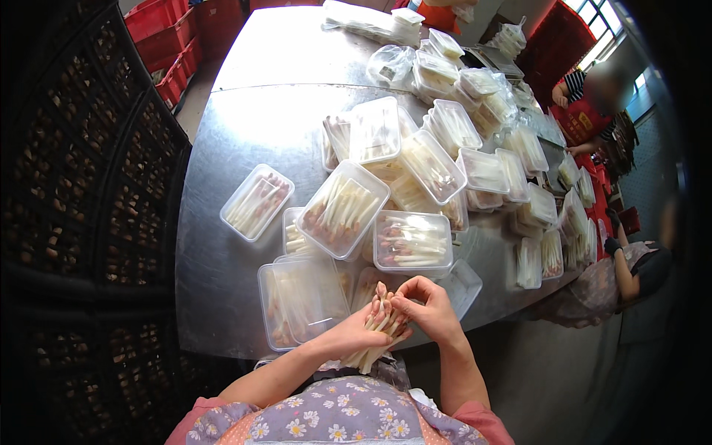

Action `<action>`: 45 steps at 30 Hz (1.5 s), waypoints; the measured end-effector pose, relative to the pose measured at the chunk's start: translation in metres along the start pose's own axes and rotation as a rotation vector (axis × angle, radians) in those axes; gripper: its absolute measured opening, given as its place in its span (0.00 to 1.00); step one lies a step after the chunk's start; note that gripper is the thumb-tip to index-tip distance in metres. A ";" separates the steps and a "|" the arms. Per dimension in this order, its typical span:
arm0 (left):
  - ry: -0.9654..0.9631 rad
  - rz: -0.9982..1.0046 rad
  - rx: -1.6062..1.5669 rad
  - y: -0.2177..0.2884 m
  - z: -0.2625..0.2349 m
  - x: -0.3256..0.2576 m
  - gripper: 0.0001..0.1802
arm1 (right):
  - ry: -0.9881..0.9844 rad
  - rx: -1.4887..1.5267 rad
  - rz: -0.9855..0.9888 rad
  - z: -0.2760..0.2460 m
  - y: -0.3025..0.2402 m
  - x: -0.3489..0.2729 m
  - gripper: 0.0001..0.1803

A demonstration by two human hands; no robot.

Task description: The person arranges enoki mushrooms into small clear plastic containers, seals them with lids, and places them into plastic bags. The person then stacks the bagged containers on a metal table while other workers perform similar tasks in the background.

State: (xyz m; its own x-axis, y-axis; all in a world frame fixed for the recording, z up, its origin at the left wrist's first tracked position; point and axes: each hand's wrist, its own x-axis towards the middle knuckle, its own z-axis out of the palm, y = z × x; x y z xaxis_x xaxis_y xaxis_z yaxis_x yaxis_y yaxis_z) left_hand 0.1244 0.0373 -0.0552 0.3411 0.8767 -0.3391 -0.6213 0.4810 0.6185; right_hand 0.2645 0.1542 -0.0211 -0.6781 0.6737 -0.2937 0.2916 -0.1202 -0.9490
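Your L hand (pixel 359 333) wrapped round bundle of slim, pale stalks (pixel 380 319), lower ctr of frame | your R hand (pixel 432 310) pinched at pinkish tips (pixel 381 290) | step: prob. evening up bunch; next move calls for light grip, tips aligned | outward: clear plastic tubs (pixel 412 268), rounded corners, mid-frame, on smooth metal bench (pixel 237 141)

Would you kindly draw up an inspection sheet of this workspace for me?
Surface: shiny metal table, partly covered.
Job's things: bundle of pale stalks; clear plastic boxes with similar stalks, many piled up.
Clutter: clear plastic bag beside the far boxes.
Hands: left hand holds the bundle; right hand is at its pinkish tips.
Cables: nothing seen.
Surroundings: black crates left; red crates far left; two other people right.
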 end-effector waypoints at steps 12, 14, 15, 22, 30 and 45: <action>0.070 0.024 0.118 -0.008 -0.003 0.002 0.40 | 0.288 -0.896 -0.489 0.027 -0.032 -0.011 0.05; 0.073 0.017 0.167 -0.006 -0.004 0.002 0.40 | 0.303 -0.957 -0.544 0.028 -0.033 -0.009 0.05; 0.070 0.017 0.215 -0.006 -0.005 0.001 0.41 | 0.307 -0.972 -0.552 0.028 -0.033 -0.008 0.05; -0.057 0.119 0.176 -0.004 -0.006 0.000 0.40 | 0.275 -0.754 -0.344 0.017 -0.030 -0.008 0.07; -0.280 0.072 -0.329 -0.007 -0.012 0.002 0.42 | 0.171 -0.310 -0.180 -0.005 -0.024 -0.007 0.10; -0.138 -0.004 -0.048 -0.005 -0.014 0.000 0.40 | 0.034 -0.286 -0.250 0.005 -0.018 -0.008 0.15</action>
State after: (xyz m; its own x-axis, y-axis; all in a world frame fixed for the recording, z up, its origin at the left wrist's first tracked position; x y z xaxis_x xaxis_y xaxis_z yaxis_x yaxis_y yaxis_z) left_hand 0.1179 0.0354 -0.0677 0.4353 0.8682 -0.2383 -0.6520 0.4866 0.5815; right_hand 0.2611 0.1477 -0.0022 -0.7311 0.6805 -0.0485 0.2994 0.2561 -0.9191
